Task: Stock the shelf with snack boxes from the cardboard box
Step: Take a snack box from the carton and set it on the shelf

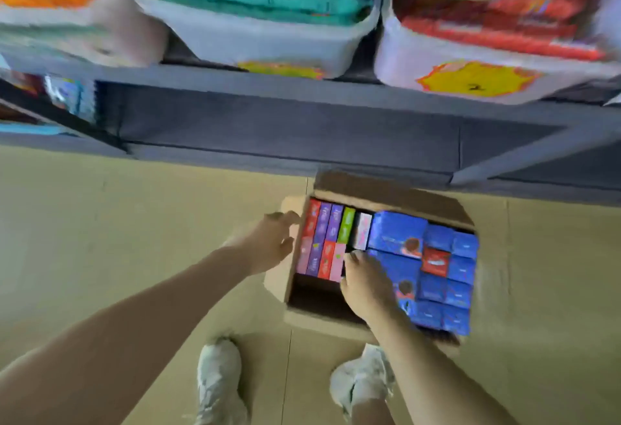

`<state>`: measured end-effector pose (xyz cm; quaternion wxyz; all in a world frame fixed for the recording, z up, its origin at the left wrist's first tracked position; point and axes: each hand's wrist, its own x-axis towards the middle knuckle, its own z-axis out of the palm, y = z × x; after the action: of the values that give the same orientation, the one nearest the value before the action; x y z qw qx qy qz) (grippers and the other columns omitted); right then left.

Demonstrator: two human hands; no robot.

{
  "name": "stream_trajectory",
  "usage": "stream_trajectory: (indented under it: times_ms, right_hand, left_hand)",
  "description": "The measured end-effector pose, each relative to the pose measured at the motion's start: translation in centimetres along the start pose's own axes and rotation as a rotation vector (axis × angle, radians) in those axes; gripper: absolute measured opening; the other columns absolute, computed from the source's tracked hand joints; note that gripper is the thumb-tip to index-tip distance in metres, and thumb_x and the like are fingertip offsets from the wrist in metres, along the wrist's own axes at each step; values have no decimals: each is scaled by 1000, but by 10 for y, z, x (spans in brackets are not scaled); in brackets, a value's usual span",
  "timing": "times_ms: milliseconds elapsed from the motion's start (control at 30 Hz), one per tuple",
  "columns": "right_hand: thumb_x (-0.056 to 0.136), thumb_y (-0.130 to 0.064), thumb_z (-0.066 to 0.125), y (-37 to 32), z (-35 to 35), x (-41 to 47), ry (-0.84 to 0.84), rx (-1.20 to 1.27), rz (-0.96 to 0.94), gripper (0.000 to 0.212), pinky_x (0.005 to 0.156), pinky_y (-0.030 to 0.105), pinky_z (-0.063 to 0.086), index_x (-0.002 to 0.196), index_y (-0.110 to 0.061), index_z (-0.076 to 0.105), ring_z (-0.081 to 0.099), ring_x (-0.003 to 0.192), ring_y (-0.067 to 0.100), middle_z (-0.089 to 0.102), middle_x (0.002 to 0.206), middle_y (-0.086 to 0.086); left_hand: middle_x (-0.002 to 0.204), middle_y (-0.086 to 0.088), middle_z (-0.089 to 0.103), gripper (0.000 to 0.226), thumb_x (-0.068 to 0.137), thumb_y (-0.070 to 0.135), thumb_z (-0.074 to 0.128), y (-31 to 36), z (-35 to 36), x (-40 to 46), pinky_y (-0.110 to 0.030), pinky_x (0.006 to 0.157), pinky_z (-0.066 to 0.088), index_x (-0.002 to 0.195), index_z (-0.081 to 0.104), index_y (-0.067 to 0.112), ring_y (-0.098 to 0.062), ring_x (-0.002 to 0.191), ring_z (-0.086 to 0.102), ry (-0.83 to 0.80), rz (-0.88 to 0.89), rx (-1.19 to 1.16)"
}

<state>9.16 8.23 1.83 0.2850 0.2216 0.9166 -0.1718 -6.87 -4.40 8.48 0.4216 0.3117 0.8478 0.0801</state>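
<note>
An open cardboard box (393,194) sits on the floor in front of the grey shelf (285,129). Slim red, purple, green and pink snack boxes (324,243) stand in rows at its left side. Blue packs (447,273) and one red pack (436,260) fill its right side. My left hand (268,243) hovers at the box's left wall, fingers loosely spread and holding nothing. My right hand (366,285) reaches inside, fingertips at the pink box's right side beside the blue packs; its grip is blurred.
White bins with green packs (265,38) and red packs (453,65) sit on the upper shelf, and an orange-filled bin (67,21) stands at the left. The lower shelf opening is dark. My two white shoes (218,381) stand on the tan floor near the box.
</note>
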Motion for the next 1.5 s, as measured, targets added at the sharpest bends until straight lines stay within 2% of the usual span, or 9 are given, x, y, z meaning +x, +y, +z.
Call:
stream_trajectory:
  times_ms: [133,267,433,800,1033,1133,1233,1333,1500]
  right_hand:
    - [89,-4,43,13,59,39,67,-120,-103,41,100,38,38,130,-6,46,48,117,31,50,128,13]
    - [65,-34,81,16,85,57,153,-195,-129,69,95,41,46,121,-2,56,59,106,30,60,117,13]
    - [45,-41,89,12,113,49,132,-216,-89,95,100,48,43,122,1,54,55,117,34,57,125,20]
    - [58,-23,85,12,134,44,263,-216,-83,68,99,44,44,114,-9,50,59,111,33,62,117,19]
    - [57,-20,76,24,93,9,149,131,-152,65,78,34,53,116,-12,50,51,112,35,42,126,14]
    - [62,-34,74,48,57,-2,151,217,-154,60,73,25,43,115,-18,50,50,111,24,36,128,5]
    - [66,-45,70,67,29,-7,133,266,-197,58,82,35,46,116,-24,49,39,123,18,27,138,-3]
    - [65,-36,69,80,16,-3,118,378,-241,49,87,29,46,108,-19,54,39,122,14,30,138,-1]
    - [66,-10,73,92,9,2,108,395,-288,33,67,34,56,90,-18,52,19,101,-14,30,137,1]
  left_hand:
    - [118,1,60,35,93,18,42,-29,43,27,-30,84,46,128,47,21,-24,102,57,38,31,8]
    - [117,3,60,33,94,20,39,-50,78,43,-32,81,49,125,48,24,-23,98,59,29,20,1]
    - [115,6,60,31,94,21,40,-59,103,52,-32,77,52,123,51,25,-18,98,60,54,69,-23]
    - [115,0,60,30,94,22,44,-65,126,63,-33,77,52,123,53,17,-20,102,58,78,163,41]
    - [102,-7,69,41,55,15,83,-55,156,84,-33,67,57,93,70,17,-25,90,67,202,603,543]
    - [121,-12,62,53,55,28,85,-44,161,93,-40,83,54,105,68,23,-28,108,61,66,553,692]
    - [128,-14,57,53,62,32,81,-31,168,99,-40,88,51,112,65,26,-30,114,57,115,465,719]
    - [111,-9,67,38,52,31,85,-20,177,104,-34,74,56,88,73,30,-27,97,65,150,484,734]
    - [114,-11,65,34,54,26,84,-21,195,111,-34,75,56,85,71,21,-26,98,63,235,438,805]
